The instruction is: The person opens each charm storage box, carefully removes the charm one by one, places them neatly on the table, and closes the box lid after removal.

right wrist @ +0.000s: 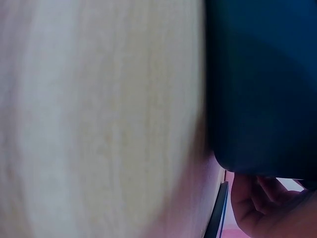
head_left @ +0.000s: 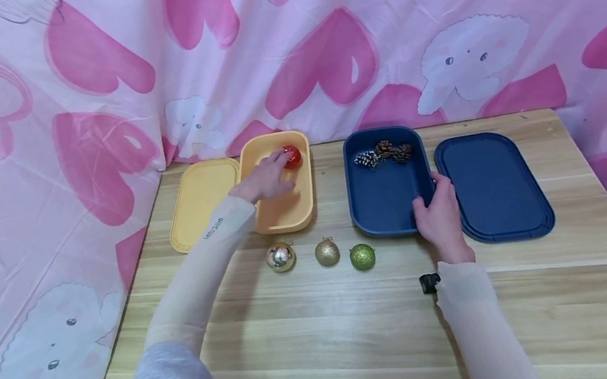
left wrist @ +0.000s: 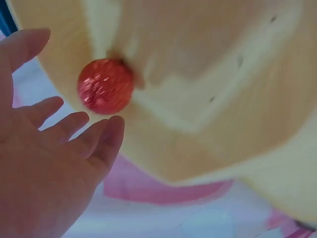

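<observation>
My left hand point(head_left: 266, 179) reaches over the yellow box point(head_left: 285, 222), its fingers spread and loosely bent. Inside that box, near the far right corner, lies a shiny red ornament ball point(head_left: 292, 157). In the left wrist view the fingertips point(left wrist: 116, 126) are right beside the red ball point(left wrist: 105, 86), with none curled round it. My right hand point(head_left: 442, 218) grips the dark blue box point(head_left: 387, 198) by its near right corner, thumb at the rim and fingers along the outer side. Three pinecones point(head_left: 384, 149) sit at the far end of the blue box.
In front of the boxes lie a shiny gold ball point(head_left: 280, 257), a matte gold ball point(head_left: 327, 252) and a green ball point(head_left: 363, 257). A yellow lid point(head_left: 205, 201) is left of the yellow box; a blue lid point(head_left: 496, 188) is right of the blue box. A patterned pink curtain hangs behind the table.
</observation>
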A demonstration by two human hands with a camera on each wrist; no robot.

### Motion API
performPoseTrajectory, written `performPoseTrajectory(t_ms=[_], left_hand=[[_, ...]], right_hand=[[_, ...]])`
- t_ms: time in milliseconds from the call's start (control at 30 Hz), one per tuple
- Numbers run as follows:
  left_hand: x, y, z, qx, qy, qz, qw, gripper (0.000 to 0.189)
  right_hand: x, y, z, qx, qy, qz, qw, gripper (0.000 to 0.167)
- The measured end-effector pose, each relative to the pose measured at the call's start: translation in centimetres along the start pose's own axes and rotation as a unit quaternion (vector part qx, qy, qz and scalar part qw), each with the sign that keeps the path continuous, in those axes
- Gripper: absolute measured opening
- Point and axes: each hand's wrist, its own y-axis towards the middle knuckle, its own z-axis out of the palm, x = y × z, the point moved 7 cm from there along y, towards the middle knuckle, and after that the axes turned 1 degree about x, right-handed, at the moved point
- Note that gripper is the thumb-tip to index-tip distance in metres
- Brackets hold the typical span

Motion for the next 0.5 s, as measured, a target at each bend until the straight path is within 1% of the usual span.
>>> performPoseTrajectory(t_ms=[100,200,267,367,500], left_hand=[[-0.5,0.4,-1.1,-0.002,0.026,0.014,0.9996,0.074],[-0.6,0.9,-2.1,-0.006,0.038,0.006,0.9992,0.073],[-0.5,1.3,-2.4,-0.007,0.041,-0.002,0.9991,0.073],[-0.5,1.8,-2.4,-0.006,0.036,-0.007,0.9993,0.073],[-0.8,2.5,-1.6,0.005,0.028,-0.002,0.9996,0.074]], right_hand=[[-0.1,0.0,0.0,-0.002,-0.002,0.000,1.0000,0.058],[-0.2,0.0,0.1,-0.002,-0.004,0.002,1.0000,0.058],[-0.2,0.0,0.1,-0.001,-0.006,0.003,1.0000,0.058],[-0.2,-0.1,0.2,0.002,-0.006,0.007,1.0000,0.058],[-0.2,-0.1,0.1,0.005,-0.007,0.013,0.9999,0.058]])
